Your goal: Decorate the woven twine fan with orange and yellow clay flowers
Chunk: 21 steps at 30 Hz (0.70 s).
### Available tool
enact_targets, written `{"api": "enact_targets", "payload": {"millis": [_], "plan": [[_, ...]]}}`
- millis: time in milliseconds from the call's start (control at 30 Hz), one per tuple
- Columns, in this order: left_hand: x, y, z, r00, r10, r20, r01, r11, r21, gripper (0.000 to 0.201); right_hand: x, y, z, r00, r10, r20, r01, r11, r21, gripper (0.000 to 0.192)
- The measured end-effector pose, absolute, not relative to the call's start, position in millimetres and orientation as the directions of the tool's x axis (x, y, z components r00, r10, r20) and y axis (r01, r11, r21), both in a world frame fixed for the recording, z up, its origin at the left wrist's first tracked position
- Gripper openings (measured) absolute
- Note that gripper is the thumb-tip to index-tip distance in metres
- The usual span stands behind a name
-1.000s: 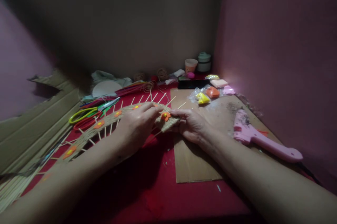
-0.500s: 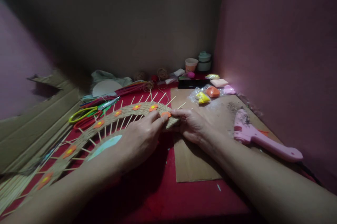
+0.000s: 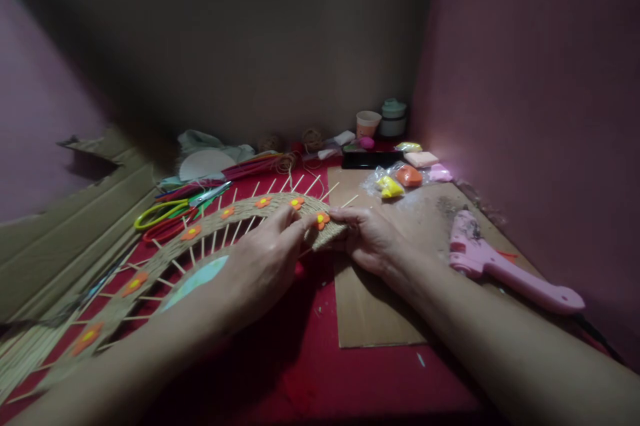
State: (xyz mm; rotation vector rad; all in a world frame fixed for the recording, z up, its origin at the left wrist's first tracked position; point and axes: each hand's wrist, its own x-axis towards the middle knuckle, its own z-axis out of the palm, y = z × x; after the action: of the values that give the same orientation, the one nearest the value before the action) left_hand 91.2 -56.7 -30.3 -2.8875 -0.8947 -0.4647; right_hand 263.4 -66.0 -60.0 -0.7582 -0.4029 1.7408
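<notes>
My left hand and right hand meet at the near end of the woven ring, a curved jute band threaded on thin sticks and dotted with orange flowers. It lies on the red bench, arcing away to my left. My left grip is narrow, fingertips pinched on the band just beside the last flower. My right grip closes on the band's end from the other side, thumb on top, fingers under it. The two hands are nearly touching, with the flower between them.

A cardboard sheet lies under my right wrist. On its right side rests a pink glue gun, well apart from my hands. Behind the ring lie scissors with yellow-green handles, next to coloured sticks. Farther back sit bags of clay in yellow and orange, a black phone, a cup and a small jar in the corner. Flattened cardboard leans at my left.
</notes>
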Motion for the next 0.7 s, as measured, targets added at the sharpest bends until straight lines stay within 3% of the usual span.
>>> {"api": "enact_targets", "payload": {"millis": [300, 500, 700], "plan": [[96.2, -56.6, -29.4, 0.793, 0.520, 0.316, 0.548, -0.836, 0.000, 0.037, 263.1, -65.7, -61.4, -0.177, 0.948, -0.263, -0.712, -0.308, -0.631, 0.011], [94.3, -55.0, -31.0, 0.816, 0.458, 0.353, 0.527, -0.840, -0.126, 0.035, 263.7, -65.6, -62.0, -0.152, 0.946, -0.285, -0.713, -0.305, -0.631, 0.008], [91.6, -55.2, -33.6, 0.819, 0.427, 0.384, 0.500, -0.859, -0.111, 0.036, 263.1, -65.6, -63.9, -0.147, 0.948, -0.284, -0.719, -0.299, -0.628, 0.009]]}}
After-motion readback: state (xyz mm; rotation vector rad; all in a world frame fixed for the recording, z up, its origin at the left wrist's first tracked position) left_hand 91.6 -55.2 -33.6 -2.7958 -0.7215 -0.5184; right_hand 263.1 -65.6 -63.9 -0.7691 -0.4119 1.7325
